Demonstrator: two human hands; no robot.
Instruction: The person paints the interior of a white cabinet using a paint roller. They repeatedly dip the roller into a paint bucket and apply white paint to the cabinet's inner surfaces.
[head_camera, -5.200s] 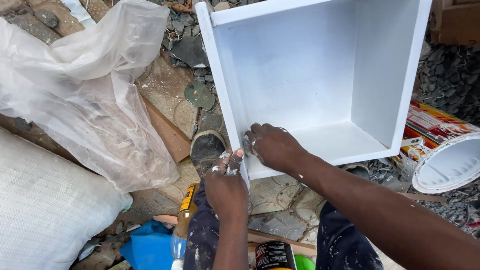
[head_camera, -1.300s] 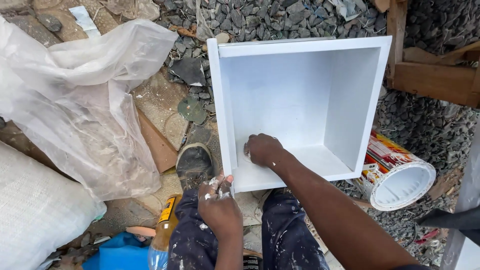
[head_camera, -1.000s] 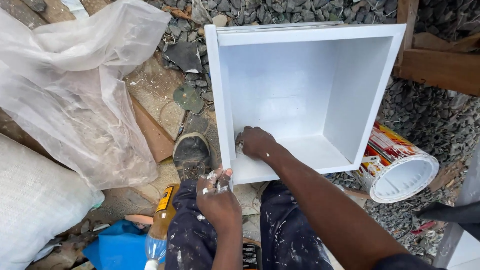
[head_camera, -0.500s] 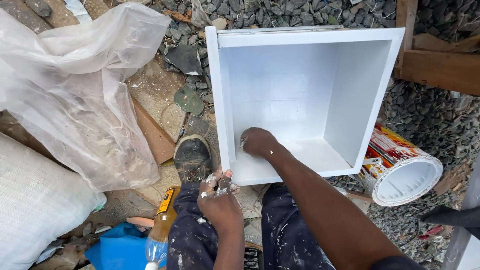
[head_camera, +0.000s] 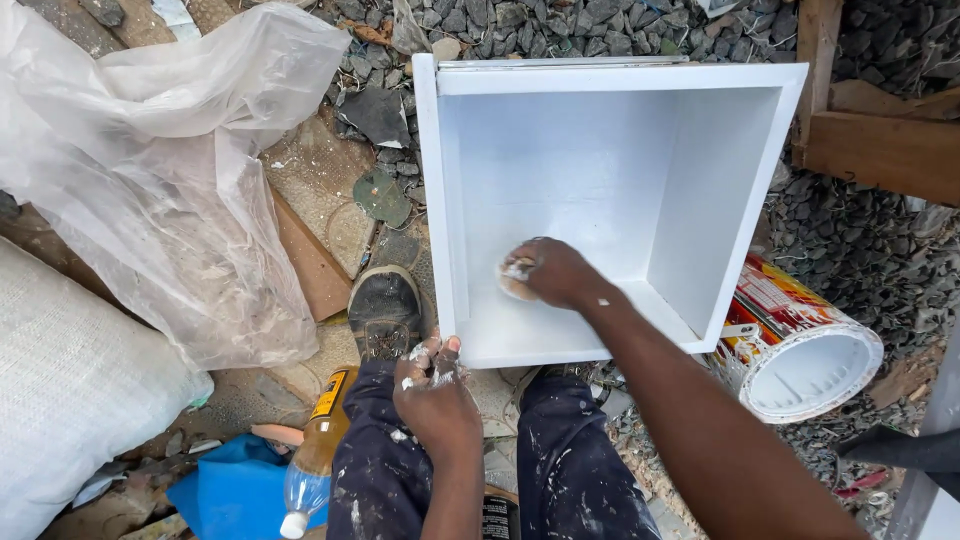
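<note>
A white open box (head_camera: 610, 80) stands on gravel in front of me, its opening facing up toward me. My right hand (head_camera: 556, 272) is inside it, pressing a small tan sanding pad (head_camera: 515, 280) against the lower left of the inner white face. My left hand (head_camera: 436, 396) rests by the box's near left corner, fingers curled and smeared with white paste. Whether it holds anything I cannot tell. My paint-spattered trousers (head_camera: 380, 470) and a dark shoe (head_camera: 384, 308) show below.
A paint can (head_camera: 805, 350) lies on its side at the right. A clear plastic sheet (head_camera: 150, 170) and a white woven sack (head_camera: 70, 400) fill the left. A plastic bottle (head_camera: 310, 450) and blue cloth (head_camera: 235, 495) lie by my left leg. Wooden boards (head_camera: 880, 150) sit upper right.
My right hand has slid a little from the box's near left edge further onto the inner face, the pad now visible under its fingers. My left hand stays near the corner.
</note>
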